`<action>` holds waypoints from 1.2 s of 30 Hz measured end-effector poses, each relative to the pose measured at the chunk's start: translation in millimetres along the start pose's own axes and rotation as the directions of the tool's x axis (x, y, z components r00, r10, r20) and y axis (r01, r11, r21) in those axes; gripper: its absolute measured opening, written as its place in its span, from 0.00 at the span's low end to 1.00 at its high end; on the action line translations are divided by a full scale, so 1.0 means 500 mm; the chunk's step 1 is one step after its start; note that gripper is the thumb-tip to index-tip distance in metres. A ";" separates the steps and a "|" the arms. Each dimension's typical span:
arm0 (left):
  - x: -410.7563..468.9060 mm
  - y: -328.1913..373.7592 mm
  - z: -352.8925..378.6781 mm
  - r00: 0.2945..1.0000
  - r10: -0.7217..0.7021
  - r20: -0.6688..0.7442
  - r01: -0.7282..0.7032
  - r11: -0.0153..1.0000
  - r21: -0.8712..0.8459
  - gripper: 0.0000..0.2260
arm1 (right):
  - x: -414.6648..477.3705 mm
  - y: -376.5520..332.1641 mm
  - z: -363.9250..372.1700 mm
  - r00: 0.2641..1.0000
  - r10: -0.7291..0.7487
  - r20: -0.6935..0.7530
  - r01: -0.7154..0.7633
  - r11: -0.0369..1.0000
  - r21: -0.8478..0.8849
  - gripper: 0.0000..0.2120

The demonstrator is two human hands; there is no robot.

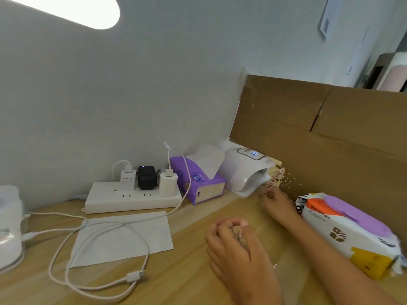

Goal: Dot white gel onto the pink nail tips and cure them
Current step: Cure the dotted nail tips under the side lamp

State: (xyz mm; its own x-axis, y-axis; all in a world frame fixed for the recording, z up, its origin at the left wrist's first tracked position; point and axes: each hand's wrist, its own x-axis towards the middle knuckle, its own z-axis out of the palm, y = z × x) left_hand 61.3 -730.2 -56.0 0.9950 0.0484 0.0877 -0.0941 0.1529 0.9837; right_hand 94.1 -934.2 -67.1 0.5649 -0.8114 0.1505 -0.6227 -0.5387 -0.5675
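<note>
Head view only. Curing stage, by the look of it: nail lamp right of centre, display lit, with a strip of pink nail tips at its mouth, right of the lamp opening, against the cardboard sheet. Tips blurred; white dots not readable, so dotting judged done but unconfirmed. Left to do, likely: finish the cure, take the strip out. Right hand reaching from lower right toward the lamp mouth, forearm running diagonally up the frame, fingers curled together just below the strip; touching or pinching the strip end cannot be told, too blurred. Left hand lower centre, fist-like, fingers curled in and pressed together around something small; a thin pinkish-white stick peeks out between thumb and fingers, probably the dotting tool, not certain. Left wrist low over the wooden worktop. No gel pot visible anywhere. Elsewhere: purple tissue box just left of the lamp, white power strip with three plugs left of that, white cable looping over a grey paper sheet lower left, wet-wipe pack with purple lid at right just beside the right forearm, white container at far left edge.
</note>
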 end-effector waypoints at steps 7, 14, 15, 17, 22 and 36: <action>-0.002 -0.002 -0.006 0.998 -0.021 0.067 0.019 0.999 0.027 0.09 | 0.019 0.011 0.003 0.999 0.025 -0.025 -0.025 1.000 -0.012 0.15; -0.004 -0.003 -0.004 0.996 -0.032 0.083 0.030 0.999 0.031 0.07 | 0.079 -0.010 -0.001 0.981 0.191 -0.027 -0.192 0.978 -0.084 0.20; -0.004 -0.005 -0.004 0.995 -0.033 0.091 0.030 0.999 0.031 0.07 | 0.085 -0.012 0.003 0.981 0.193 -0.028 -0.195 0.975 -0.109 0.19; -0.006 -0.006 -0.005 0.995 -0.034 0.098 0.030 0.999 0.035 0.07 | 0.093 -0.015 0.009 0.976 0.214 -0.037 -0.217 0.966 -0.140 0.19; -0.006 -0.005 -0.007 0.995 -0.027 0.099 0.024 0.999 0.032 0.10 | 0.103 -0.023 0.017 0.959 0.271 -0.078 -0.280 0.951 -0.130 0.17; -0.003 -0.014 -0.003 0.999 0.023 0.042 -0.020 0.997 -0.080 0.08 | 0.164 -0.015 0.010 0.981 0.192 -0.039 -0.196 0.951 -0.241 0.17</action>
State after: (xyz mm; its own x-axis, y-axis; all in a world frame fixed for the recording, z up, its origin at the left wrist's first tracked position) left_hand 60.2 -729.9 -63.2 0.9931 0.0102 0.1169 -0.1161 0.2302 0.9662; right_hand 147.8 -995.4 -54.6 0.4133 -0.9079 0.0700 -0.8330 -0.4080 -0.3735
